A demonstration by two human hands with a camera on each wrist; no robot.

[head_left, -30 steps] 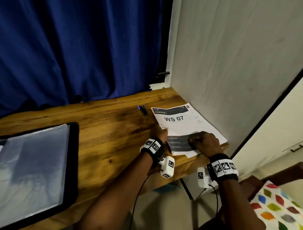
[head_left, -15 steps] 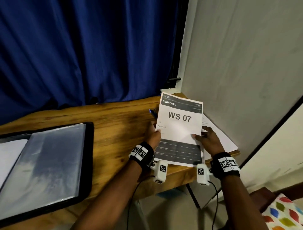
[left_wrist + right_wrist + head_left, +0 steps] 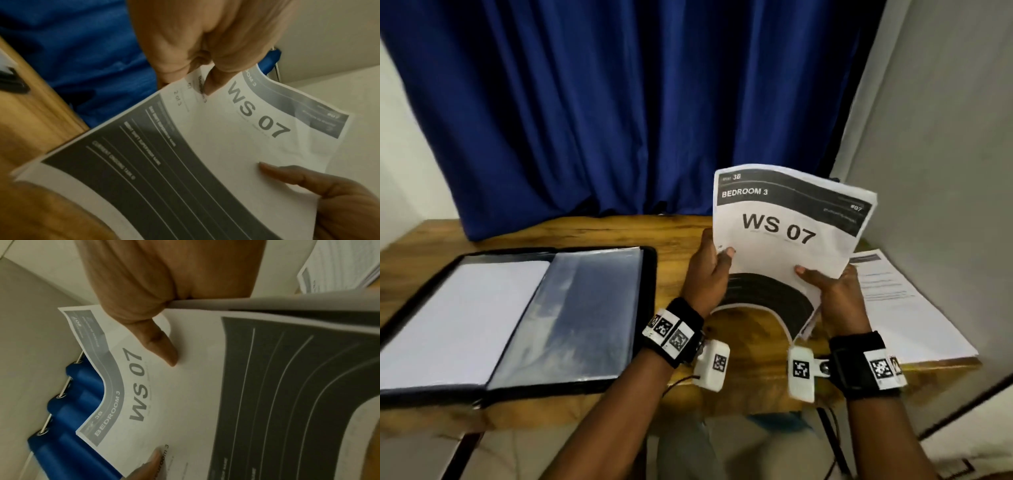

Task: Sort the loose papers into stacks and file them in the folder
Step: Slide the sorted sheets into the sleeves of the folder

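— Both hands hold one sheaf of papers (image 3: 784, 246) headed "WS 07"? How is it pinched?

— Head view: left hand (image 3: 709, 274) grips its left edge, thumb on the front; right hand (image 3: 832, 291) grips the lower right edge, thumb on the front too. The sheaf stands raised above the wooden table (image 3: 674, 236), its bottom curling toward the person.

— Where is the folder (image 3: 517, 308)?

— One, lying open on the table, left of the sheaf. One more stack of paper (image 3: 907, 315) lies flat to the sheaf's right.

— Left wrist view?

— Two hands on the papers (image 3: 185, 154): left hand (image 3: 205, 48) fingers curled at the top edge, right thumb lower right.

— Right wrist view?

— Right hand (image 3: 164, 288) clamps the papers (image 3: 205, 394); several page edges show, uncountable.
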